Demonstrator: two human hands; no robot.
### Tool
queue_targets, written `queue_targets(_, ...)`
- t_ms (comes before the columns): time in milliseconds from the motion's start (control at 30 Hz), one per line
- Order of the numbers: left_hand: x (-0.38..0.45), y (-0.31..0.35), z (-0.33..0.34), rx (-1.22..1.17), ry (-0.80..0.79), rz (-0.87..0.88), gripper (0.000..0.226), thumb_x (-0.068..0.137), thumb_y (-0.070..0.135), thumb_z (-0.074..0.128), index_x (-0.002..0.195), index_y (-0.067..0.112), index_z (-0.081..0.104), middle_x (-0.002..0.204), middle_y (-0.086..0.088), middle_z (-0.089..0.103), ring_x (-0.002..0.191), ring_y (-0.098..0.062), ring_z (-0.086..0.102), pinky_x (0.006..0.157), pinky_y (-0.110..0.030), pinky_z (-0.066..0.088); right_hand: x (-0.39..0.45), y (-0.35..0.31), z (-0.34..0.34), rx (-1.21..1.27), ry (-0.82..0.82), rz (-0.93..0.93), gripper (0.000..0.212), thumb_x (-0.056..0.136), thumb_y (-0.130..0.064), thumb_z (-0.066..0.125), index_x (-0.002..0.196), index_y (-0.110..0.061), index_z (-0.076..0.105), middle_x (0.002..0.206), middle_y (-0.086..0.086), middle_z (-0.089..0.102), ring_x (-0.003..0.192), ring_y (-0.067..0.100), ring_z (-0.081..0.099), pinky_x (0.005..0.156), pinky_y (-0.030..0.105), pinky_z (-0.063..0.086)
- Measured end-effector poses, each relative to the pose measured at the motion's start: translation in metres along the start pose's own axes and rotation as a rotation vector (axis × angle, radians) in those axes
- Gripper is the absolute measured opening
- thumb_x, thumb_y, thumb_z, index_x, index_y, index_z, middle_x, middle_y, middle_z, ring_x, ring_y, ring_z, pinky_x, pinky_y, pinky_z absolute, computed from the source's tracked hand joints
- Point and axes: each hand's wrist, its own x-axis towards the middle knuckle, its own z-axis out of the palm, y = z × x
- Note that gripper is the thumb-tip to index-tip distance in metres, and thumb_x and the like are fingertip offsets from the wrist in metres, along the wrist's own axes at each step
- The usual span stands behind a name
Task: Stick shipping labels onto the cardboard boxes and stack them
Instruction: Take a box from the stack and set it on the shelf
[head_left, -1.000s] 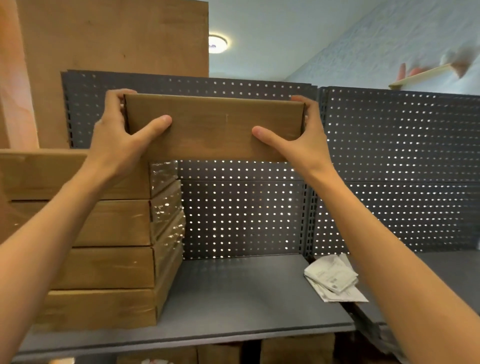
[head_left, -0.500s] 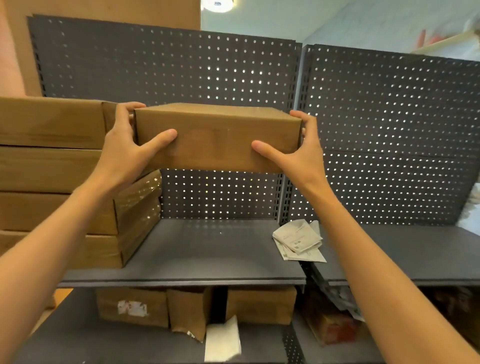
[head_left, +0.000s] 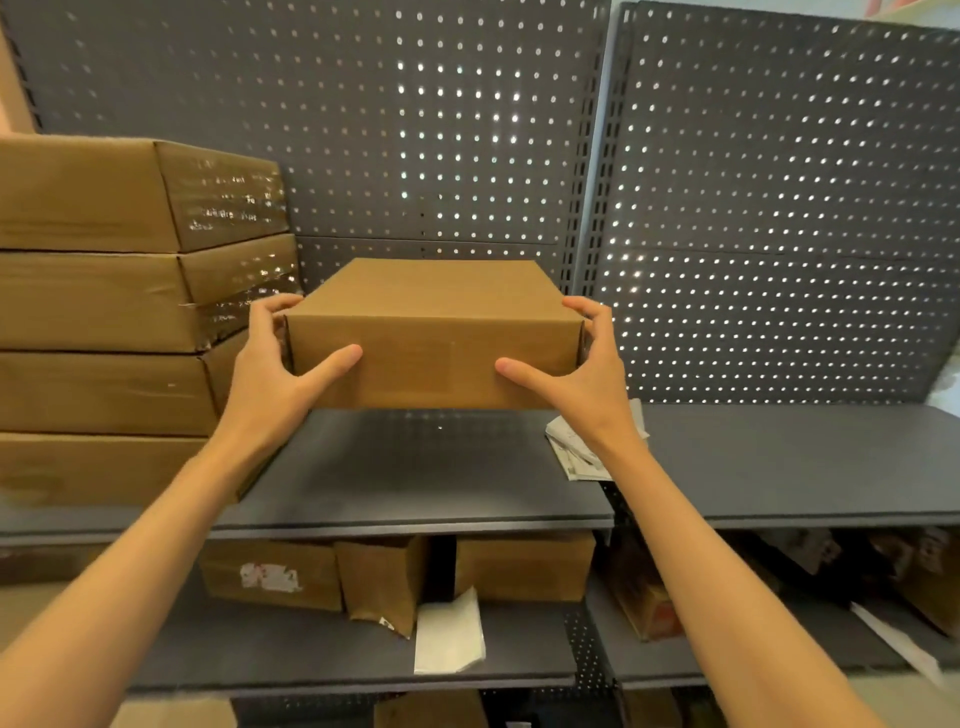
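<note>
I hold one cardboard box (head_left: 434, 332) between both hands. My left hand (head_left: 275, 374) grips its left end, thumb across the front face, fingers curled round the corner. My right hand (head_left: 582, 379) grips the right end likewise. Whether the box rests on the grey shelf (head_left: 415, 478) beneath my grip, I cannot tell. A stack of boxes (head_left: 119, 312) stands just left of my left hand. Folded papers (head_left: 571, 452) lie under my right wrist.

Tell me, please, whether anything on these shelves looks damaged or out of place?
Yes: on the lower shelf a small box leans with a torn bottom edge, and a loose white sheet props against it.
</note>
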Motion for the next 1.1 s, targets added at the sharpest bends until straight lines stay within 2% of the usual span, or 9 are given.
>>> queue_targets(200, -0.016, -0.037, 0.011, -0.036, -0.033, -0.103, 0.074, 0.064, 0.051, 0.069, 0.125, 0.034, 0.029, 0.122, 0.008, 0.041, 0.109, -0.013, 0.045, 0.083, -0.023, 0.043, -0.015, 0.033, 0.013, -0.004, -0.029, 0.075, 0.084, 0.06, -0.029, 0.088, 0.126, -0.032, 0.036, 0.13, -0.007, 0.046, 0.111, 0.003, 0.05, 0.085, 0.02, 0.051)
queue_targets(300, -0.024, -0.052, 0.015, -0.038, -0.047, -0.133, 0.075, 0.063, 0.052, 0.071, 0.123, 0.035, 0.029, 0.121, 0.009, 0.042, 0.106, -0.009, 0.044, 0.081, -0.017, 0.039, -0.023, 0.049, 0.019, -0.014, -0.044, 0.109, 0.085, 0.059, -0.03, 0.088, 0.125, -0.033, 0.035, 0.129, -0.008, 0.045, 0.114, 0.007, 0.049, 0.09, 0.025, 0.05)
queue_targets(400, -0.031, -0.066, 0.021, -0.042, -0.059, -0.158, 0.076, 0.067, 0.043, 0.079, 0.124, 0.033, 0.03, 0.121, 0.009, 0.042, 0.107, -0.01, 0.044, 0.086, -0.021, 0.041, -0.03, 0.063, 0.023, -0.027, -0.057, 0.151, 0.086, 0.057, -0.032, 0.088, 0.125, -0.033, 0.035, 0.124, -0.016, 0.045, 0.112, 0.004, 0.05, 0.092, 0.032, 0.052)
queue_targets(500, -0.037, -0.076, 0.027, -0.051, -0.066, -0.179, 0.07, 0.067, 0.035, 0.072, 0.123, 0.031, 0.031, 0.121, 0.007, 0.042, 0.107, -0.01, 0.044, 0.082, -0.014, 0.039, -0.036, 0.076, 0.026, -0.031, -0.06, 0.185, 0.088, 0.056, -0.035, 0.089, 0.126, -0.033, 0.035, 0.128, -0.013, 0.045, 0.116, 0.008, 0.05, 0.094, 0.038, 0.051)
queue_targets(667, -0.042, -0.092, 0.033, -0.07, -0.088, -0.191, 0.067, 0.072, 0.026, 0.075, 0.122, 0.031, 0.032, 0.12, 0.007, 0.044, 0.105, -0.007, 0.047, 0.079, -0.009, 0.038, -0.043, 0.091, 0.029, -0.051, -0.052, 0.211, 0.089, 0.053, -0.042, 0.088, 0.125, -0.036, 0.036, 0.132, -0.01, 0.044, 0.12, 0.01, 0.048, 0.096, 0.04, 0.05)
queue_targets(800, -0.043, -0.095, 0.039, -0.085, -0.098, -0.169, 0.063, 0.073, 0.021, 0.075, 0.11, 0.047, 0.031, 0.114, 0.016, 0.044, 0.097, 0.013, 0.046, 0.073, 0.0, 0.037, -0.046, 0.097, 0.029, -0.05, -0.047, 0.221, 0.086, 0.056, -0.031, 0.089, 0.124, -0.033, 0.036, 0.131, -0.01, 0.043, 0.118, 0.004, 0.047, 0.097, 0.033, 0.049)
queue_targets(867, -0.043, -0.097, 0.042, -0.089, -0.109, -0.168, 0.062, 0.071, 0.025, 0.075, 0.107, 0.049, 0.029, 0.111, 0.024, 0.042, 0.095, 0.021, 0.043, 0.071, 0.001, 0.038, -0.047, 0.1, 0.029, -0.053, -0.052, 0.22, 0.085, 0.057, -0.028, 0.089, 0.123, -0.034, 0.036, 0.13, -0.011, 0.043, 0.116, 0.0, 0.047, 0.097, 0.03, 0.049)
queue_targets(1000, -0.045, -0.104, 0.045, -0.095, -0.144, -0.198, 0.068, 0.066, 0.039, 0.08, 0.108, 0.052, 0.028, 0.115, 0.019, 0.042, 0.1, 0.018, 0.043, 0.076, -0.005, 0.036, -0.049, 0.106, 0.029, -0.075, -0.063, 0.238, 0.084, 0.058, -0.031, 0.088, 0.119, -0.045, 0.032, 0.131, -0.011, 0.041, 0.119, 0.006, 0.046, 0.098, 0.031, 0.047)
queue_targets(1100, -0.043, -0.106, 0.045, -0.116, -0.16, -0.216, 0.068, 0.058, 0.053, 0.072, 0.109, 0.053, 0.028, 0.115, 0.023, 0.042, 0.101, 0.021, 0.042, 0.078, -0.005, 0.037, -0.048, 0.108, 0.03, -0.074, -0.064, 0.245, 0.086, 0.059, -0.029, 0.088, 0.122, -0.042, 0.032, 0.132, -0.01, 0.041, 0.119, 0.007, 0.045, 0.097, 0.03, 0.047)
